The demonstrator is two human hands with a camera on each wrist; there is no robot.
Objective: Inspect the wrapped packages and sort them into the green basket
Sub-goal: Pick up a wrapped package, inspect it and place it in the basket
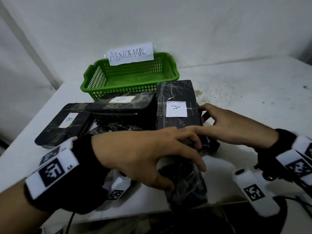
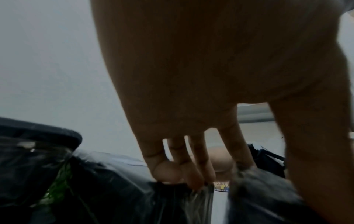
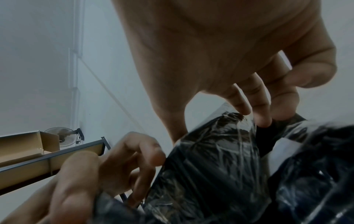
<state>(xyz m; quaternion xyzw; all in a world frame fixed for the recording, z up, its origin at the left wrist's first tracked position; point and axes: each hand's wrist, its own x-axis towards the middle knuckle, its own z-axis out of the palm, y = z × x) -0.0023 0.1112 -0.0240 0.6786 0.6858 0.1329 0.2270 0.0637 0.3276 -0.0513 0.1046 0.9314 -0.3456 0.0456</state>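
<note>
A green basket (image 1: 135, 78) labelled ABNORMAL stands empty at the back of the table. Several black plastic-wrapped packages lie in front of it. The package labelled A (image 1: 177, 93) lies at centre right; my right hand (image 1: 197, 118) holds it, fingers curled on its right edge (image 3: 258, 115) and thumb along its near edge. My left hand (image 1: 183, 168) grips an unlabelled package (image 1: 187, 188) at the table's front edge, its fingertips (image 2: 172, 174) pressing into the wrap. Two more labelled packages (image 1: 65, 122) (image 1: 123, 100) sit to the left, one stacked higher.
The white table (image 1: 244, 85) stands against a white wall, with bare surface to the right of the pile. The table's front edge runs just below my hands. A cardboard box on a shelf (image 3: 28, 144) and a fan (image 3: 59, 136) show in the right wrist view.
</note>
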